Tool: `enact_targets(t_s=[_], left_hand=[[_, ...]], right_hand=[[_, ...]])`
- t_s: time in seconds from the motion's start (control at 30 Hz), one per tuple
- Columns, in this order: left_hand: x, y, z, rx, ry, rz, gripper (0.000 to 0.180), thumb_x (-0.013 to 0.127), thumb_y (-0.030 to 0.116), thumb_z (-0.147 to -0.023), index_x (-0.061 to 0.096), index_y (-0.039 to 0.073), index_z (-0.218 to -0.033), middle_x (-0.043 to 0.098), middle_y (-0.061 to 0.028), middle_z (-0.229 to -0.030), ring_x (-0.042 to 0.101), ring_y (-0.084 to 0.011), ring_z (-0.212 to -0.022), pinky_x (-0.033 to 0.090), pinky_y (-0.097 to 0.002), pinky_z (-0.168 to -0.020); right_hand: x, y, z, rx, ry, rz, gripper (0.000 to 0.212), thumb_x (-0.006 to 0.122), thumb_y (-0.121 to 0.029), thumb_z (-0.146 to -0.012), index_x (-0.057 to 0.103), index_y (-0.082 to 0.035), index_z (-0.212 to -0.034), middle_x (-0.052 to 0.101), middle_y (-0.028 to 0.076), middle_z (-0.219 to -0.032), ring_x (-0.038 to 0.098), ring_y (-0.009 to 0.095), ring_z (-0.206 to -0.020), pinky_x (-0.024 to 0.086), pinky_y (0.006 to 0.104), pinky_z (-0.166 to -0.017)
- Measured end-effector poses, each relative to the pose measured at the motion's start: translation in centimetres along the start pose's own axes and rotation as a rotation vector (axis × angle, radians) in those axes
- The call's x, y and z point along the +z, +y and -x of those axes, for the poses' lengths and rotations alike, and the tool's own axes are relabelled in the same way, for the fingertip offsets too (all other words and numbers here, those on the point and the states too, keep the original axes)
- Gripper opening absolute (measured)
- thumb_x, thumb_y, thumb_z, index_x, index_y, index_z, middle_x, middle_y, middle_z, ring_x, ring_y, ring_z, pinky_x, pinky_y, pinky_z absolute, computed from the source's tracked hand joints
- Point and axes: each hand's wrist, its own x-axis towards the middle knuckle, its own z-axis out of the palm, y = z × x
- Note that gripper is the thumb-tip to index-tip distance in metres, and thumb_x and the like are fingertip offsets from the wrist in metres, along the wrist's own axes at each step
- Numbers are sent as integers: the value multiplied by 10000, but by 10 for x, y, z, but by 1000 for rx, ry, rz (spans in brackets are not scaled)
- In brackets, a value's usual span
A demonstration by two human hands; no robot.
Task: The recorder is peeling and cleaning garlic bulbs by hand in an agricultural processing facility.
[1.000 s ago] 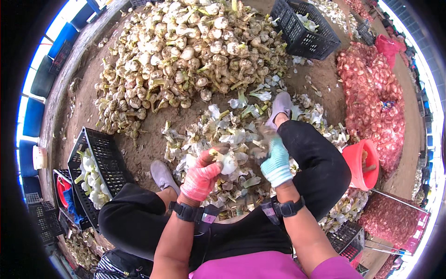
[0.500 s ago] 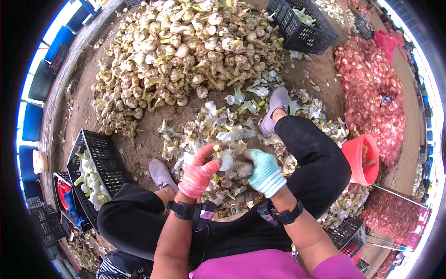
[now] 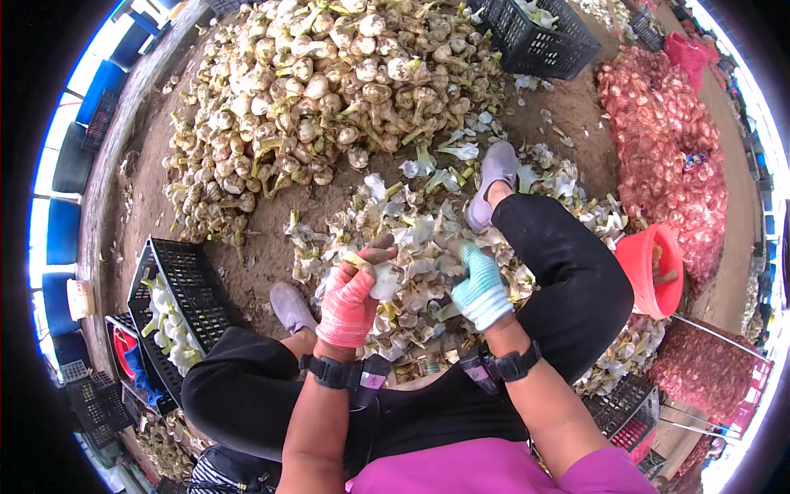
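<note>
My left hand [image 3: 347,303], in a pink glove with soiled fingertips, is closed round a garlic bulb [image 3: 385,282]. The bulb's white side faces right, and a pale green stem end sticks out by the thumb. A short way to the right, my right hand [image 3: 484,288] wears a mint-green striped glove. Its fingers point forward and are spread apart, slightly blurred, with no bulb in them. A pale strip of husk [image 3: 447,312] shows beside that palm. Loose garlic skins [image 3: 411,235] lie thickly on the ground beneath both hands.
A large heap of untrimmed garlic [image 3: 329,99] rises ahead. At left, a tilted black crate [image 3: 193,288] holds peeled white bulbs [image 3: 169,325]. Another black crate [image 3: 539,45] stands far right. Red net sacks [image 3: 658,132] and a pink bucket [image 3: 646,284] are on the right.
My hands have drawn apart: the right moved off the bulb to the right, its fingers opening. The left keeps the garlic, now turned with its stem to the left.
</note>
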Motion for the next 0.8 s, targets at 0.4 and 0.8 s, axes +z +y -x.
enact_targets(t_s=[0.4,0.8], left_hand=[[1,-4,5,-152,-6,-263,430,635,287,-747,538,-19,-1033,457,-144,-1202,466,-206,-1062,352,-322,-908],[-6,-4,6,-35,-38,-315,399,664,283,-732,505,51,-1016,483,-106,-1145,450,-166,-1025,341,-289,-875]], right_hand=[[10,-39,4,-272,-246,397,227,565,-100,-724,590,19,-916,586,186,-706,596,292,-659,449,311,-579],[17,-35,18,-491,-97,521,156,587,-133,-713,557,-4,-795,579,170,-741,559,285,-608,452,313,-561]])
